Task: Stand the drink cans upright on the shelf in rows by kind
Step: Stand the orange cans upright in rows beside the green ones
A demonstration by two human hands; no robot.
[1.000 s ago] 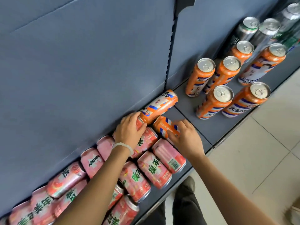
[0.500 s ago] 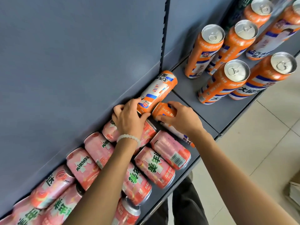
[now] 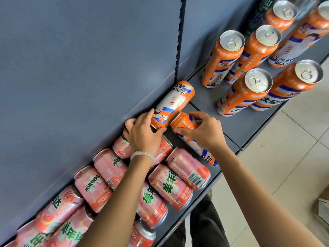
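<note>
Two tall orange cans lie on their sides on the grey shelf [image 3: 249, 129]. My left hand [image 3: 142, 132] grips the lower end of the back orange can [image 3: 175, 102], which lies against the shelf's back panel. My right hand [image 3: 203, 131] curls round the front orange can [image 3: 185, 123], whose far end sticks out under my wrist near the shelf's front edge. Several pink Mirinda cans [image 3: 92, 186] lie tumbled on the shelf's left part, partly under my left forearm. Upright orange cans [image 3: 245, 91] stand in rows at the right.
The blue back panel [image 3: 80, 68] rises directly behind the cans, with a slotted upright post [image 3: 179, 38] in it. Dark green cans [image 3: 256, 16] stand at the far right back. Tiled floor [image 3: 284, 166] lies beyond the shelf's front edge; my trouser legs show below.
My view has come closer and shifted right. My right hand has closed further round the front orange can; my left hand stays on the back orange can's end.
</note>
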